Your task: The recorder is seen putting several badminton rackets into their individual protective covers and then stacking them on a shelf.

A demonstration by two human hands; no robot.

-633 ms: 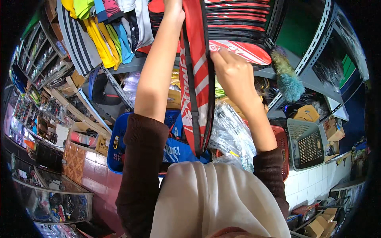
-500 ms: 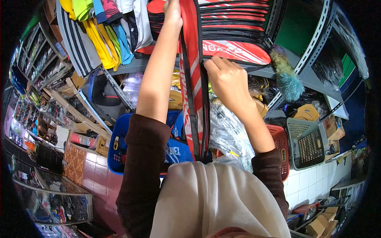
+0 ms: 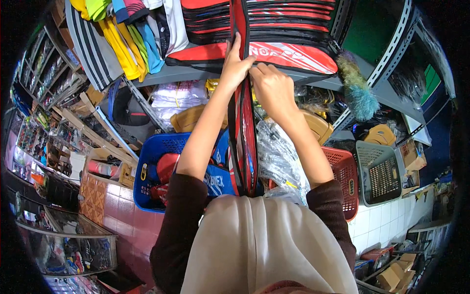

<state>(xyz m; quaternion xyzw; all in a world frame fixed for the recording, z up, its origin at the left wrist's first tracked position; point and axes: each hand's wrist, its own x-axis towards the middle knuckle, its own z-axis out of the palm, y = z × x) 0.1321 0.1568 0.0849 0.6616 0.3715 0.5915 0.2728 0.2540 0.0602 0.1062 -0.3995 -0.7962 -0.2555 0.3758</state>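
Observation:
A long red and black racket bag [image 3: 246, 142] stands edge-on before me, running from the shelf down to my chest. Its black-trimmed edge faces up, and a narrow gap along it shows a shiny inside. My left hand [image 3: 236, 66] grips the bag's left side about midway, with a finger stretched along it. Close beside it, my right hand [image 3: 273, 90] has its fingers curled at the bag's right edge; what they pinch is hidden. Beyond both hands, a stack of similar red and black bags [image 3: 289, 56] lies on the grey metal shelf [image 3: 161, 77].
Folded sports clothes [image 3: 129, 46] hang over the shelf at left. A fluffy duster [image 3: 360, 98] hangs at right. Below are a blue basket [image 3: 142, 171] with bags, clear plastic packages [image 3: 279, 157], a red basket [image 3: 347, 181] and a grey basket [image 3: 377, 171].
My left hand has come down from the bag's far end to beside my right hand. The bag has turned more edge-on, and its narrow gap now shows. My right hand has shifted slightly left.

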